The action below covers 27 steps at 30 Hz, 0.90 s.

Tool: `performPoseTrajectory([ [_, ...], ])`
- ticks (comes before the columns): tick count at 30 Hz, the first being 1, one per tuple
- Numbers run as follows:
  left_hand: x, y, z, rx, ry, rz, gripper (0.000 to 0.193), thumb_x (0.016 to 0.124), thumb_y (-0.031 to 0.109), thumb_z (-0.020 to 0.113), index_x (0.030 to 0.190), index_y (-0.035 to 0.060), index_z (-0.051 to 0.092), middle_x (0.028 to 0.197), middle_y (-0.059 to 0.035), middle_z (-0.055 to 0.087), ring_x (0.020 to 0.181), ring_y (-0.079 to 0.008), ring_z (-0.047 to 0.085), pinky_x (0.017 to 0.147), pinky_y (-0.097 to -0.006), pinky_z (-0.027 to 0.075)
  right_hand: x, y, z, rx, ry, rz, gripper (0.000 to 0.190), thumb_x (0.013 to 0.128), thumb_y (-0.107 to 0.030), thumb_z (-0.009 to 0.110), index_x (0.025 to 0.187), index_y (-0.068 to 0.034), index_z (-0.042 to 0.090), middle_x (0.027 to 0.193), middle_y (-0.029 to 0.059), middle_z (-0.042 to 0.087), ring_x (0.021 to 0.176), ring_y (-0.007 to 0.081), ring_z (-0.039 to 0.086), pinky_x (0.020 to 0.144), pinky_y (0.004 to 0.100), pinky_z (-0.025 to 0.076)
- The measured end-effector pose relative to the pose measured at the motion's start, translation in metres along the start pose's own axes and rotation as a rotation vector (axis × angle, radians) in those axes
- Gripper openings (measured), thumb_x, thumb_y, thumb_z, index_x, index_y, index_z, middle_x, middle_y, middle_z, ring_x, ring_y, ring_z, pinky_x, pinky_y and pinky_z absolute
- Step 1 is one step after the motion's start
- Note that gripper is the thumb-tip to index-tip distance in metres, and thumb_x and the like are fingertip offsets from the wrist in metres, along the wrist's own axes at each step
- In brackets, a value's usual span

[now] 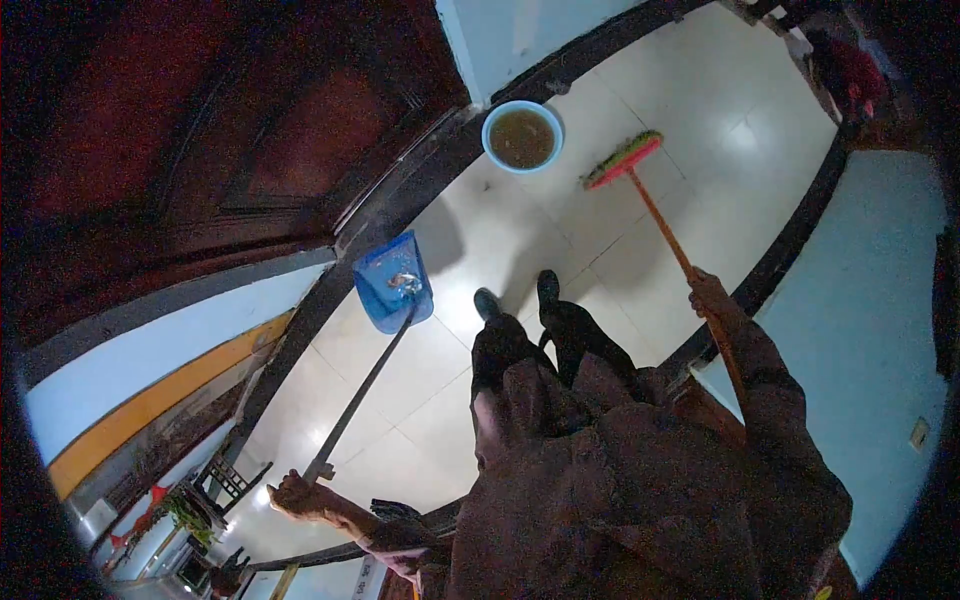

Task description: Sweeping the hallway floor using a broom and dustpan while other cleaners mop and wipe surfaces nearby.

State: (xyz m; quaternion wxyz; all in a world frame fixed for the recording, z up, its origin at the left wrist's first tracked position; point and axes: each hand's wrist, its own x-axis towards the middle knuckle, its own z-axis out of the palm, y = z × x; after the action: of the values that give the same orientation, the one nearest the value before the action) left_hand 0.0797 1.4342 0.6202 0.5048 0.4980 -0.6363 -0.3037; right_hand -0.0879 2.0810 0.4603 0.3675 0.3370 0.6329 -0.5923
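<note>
My left hand (298, 496) is closed around the top of the dark handle of a blue plastic dustpan (369, 301). Bits of pale debris (406, 283) lie in the pan, close to the dark wall border on the left. My right hand (709, 294) grips the orange stick of a broom (636, 160). The broom's head is pink with greenish bristles, and it is out ahead of my feet over the tiles. Beyond the dustpan, a light blue basin (523, 136) of murky brown liquid stands on the floor by the wall corner.
Pale glossy tiles (420, 420) run along a passage between dark skirting borders. A dark reddish wooden door (315, 142) is on the left, a light blue wall (862, 300) on the right. Green plants (189, 517) and a dark rack (227, 480) stand at lower left.
</note>
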Motion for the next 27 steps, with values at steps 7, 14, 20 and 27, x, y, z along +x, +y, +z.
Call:
performPoseTrajectory([
  [7,-0.01,0.027,-0.016,-0.362,-0.027,-0.063,0.017,0.072,0.014,0.039,0.077,-0.0009,0.047,0.044,0.0003,0.027,0.04,-0.011,0.025,0.046,-0.0287,0.029,-0.078,0.025,0.024,0.631,-0.255,0.178,0.027,0.071,-0.019,0.047,0.097,-0.014,0.044,0.052,0.0035,0.041,0.039,0.0105,0.038,0.031,0.0218,0.03],
  [14,-0.005,0.036,-0.024,-0.412,0.003,-0.106,0.017,0.072,0.014,0.039,0.074,-0.0013,0.047,0.043,0.0003,0.028,0.04,-0.012,0.027,0.047,-0.0288,0.031,-0.07,0.033,0.137,-0.728,-0.272,-0.179,0.037,0.07,-0.022,0.041,0.105,-0.01,0.038,0.092,0.0114,0.048,0.085,0.0184,0.046,0.074,0.0265,0.035],
  [20,-0.012,0.032,-0.022,-0.282,-0.009,-0.046,0.022,0.07,0.015,0.041,0.083,-0.0023,0.048,0.052,-0.0041,0.04,0.05,-0.0193,0.045,0.054,-0.0328,0.041,-0.033,0.022,0.181,-0.499,-0.238,-0.171,0.037,0.072,-0.023,0.046,0.105,-0.008,0.038,0.08,0.0079,0.05,0.063,0.0127,0.048,0.054,0.0242,0.039],
  [27,-0.014,0.011,-0.01,-0.248,-0.097,0.05,0.028,0.07,0.019,0.042,0.08,-0.006,0.047,0.057,-0.0105,0.045,0.054,-0.0228,0.049,0.05,-0.033,0.042,-0.008,0.062,0.115,-0.057,-0.208,0.152,0.032,0.073,-0.021,0.047,0.103,-0.012,0.04,0.058,0.0007,0.043,0.042,0.0085,0.038,0.035,0.0225,0.032],
])
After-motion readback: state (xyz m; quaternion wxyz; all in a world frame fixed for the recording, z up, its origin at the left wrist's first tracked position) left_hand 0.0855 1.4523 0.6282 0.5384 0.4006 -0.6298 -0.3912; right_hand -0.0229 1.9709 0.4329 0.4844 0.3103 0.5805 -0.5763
